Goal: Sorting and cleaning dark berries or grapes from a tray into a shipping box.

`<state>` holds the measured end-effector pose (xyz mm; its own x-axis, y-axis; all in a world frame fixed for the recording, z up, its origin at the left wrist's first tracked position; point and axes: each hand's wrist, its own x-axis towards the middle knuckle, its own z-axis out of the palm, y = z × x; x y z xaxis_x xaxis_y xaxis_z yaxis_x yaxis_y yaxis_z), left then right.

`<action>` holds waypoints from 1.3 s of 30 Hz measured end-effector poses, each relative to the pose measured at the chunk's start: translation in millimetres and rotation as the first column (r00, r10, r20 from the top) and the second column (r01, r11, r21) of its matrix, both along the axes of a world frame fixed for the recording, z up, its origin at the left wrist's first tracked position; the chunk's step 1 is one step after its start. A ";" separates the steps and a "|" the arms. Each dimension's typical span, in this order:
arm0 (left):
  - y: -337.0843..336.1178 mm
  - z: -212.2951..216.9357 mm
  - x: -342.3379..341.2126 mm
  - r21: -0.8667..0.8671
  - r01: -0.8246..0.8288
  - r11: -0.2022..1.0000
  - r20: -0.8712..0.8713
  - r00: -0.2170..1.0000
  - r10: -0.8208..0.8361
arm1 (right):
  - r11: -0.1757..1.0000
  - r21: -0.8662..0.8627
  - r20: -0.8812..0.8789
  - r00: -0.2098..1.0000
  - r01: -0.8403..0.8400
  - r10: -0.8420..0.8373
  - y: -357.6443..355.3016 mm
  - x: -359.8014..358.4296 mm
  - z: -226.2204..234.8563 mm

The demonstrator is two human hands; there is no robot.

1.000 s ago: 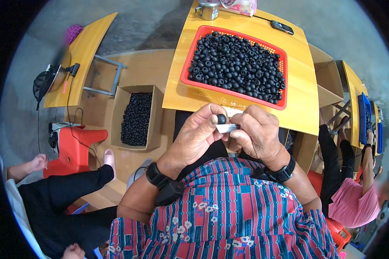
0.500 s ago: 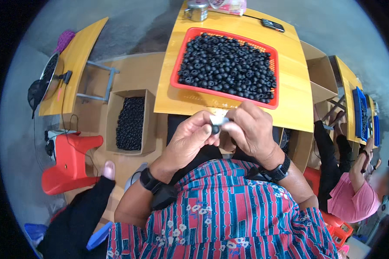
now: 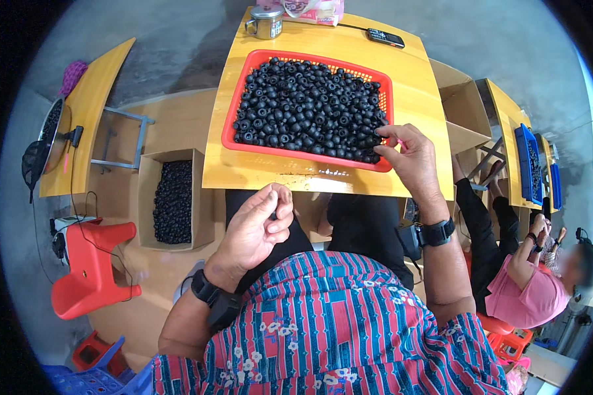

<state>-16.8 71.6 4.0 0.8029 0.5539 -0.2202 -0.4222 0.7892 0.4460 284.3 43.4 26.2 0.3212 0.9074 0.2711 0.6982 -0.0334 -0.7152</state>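
At the front right corner of the red basket point(image 3: 225, 139), my right hand point(image 3: 412, 158) reaches in with thumb and index finger apart. Small round black pieces point(image 3: 310, 108), several with a hole, fill the basket. Fingertips meet the pieces there; whether one is gripped I cannot make out. In front of the table's near edge, my left hand point(image 3: 260, 224) is raised with its fingers curled. A small black piece point(image 3: 273, 214) shows between its thumb and fingers, mostly hidden.
On the yellow table point(image 3: 415, 99) stand a metal mug point(image 3: 267, 24) and a black phone point(image 3: 385, 38). A cardboard box point(image 3: 207, 227) of black pieces sits on the floor at left, near a red stool point(image 3: 95, 263). A person in pink point(image 3: 530, 296) sits at right.
My hands have parted: the right went from the left up to the basket, the left dropped slightly left. The view shifted, and a dark-clothed leg at lower left is gone.
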 end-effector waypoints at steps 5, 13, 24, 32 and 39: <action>0.6 -0.4 3.9 0.056 0.052 0.997 -0.088 0.995 -0.047 | 0.995 -0.103 0.261 0.965 -0.013 0.040 8.8 -11.5 4.5; 3.1 4.2 9.8 0.109 0.078 0.991 -0.158 0.986 -0.060 | 0.993 -0.108 0.265 0.962 -0.041 0.069 9.5 -5.9 -0.2; -4.3 19.1 20.1 0.292 0.048 0.955 -0.112 0.994 -0.016 | 0.907 0.171 -0.217 0.883 -0.386 0.416 -14.4 -82.5 35.9; -12.5 13.2 14.8 0.228 0.006 0.974 0.033 0.999 -0.014 | 0.851 0.122 -0.368 0.773 -0.511 0.517 -16.9 -102.5 32.6; -4.5 3.0 10.6 0.262 0.023 0.965 0.006 1.000 -0.025 | 0.849 0.103 -0.269 0.807 -0.519 0.526 -14.3 -106.1 34.9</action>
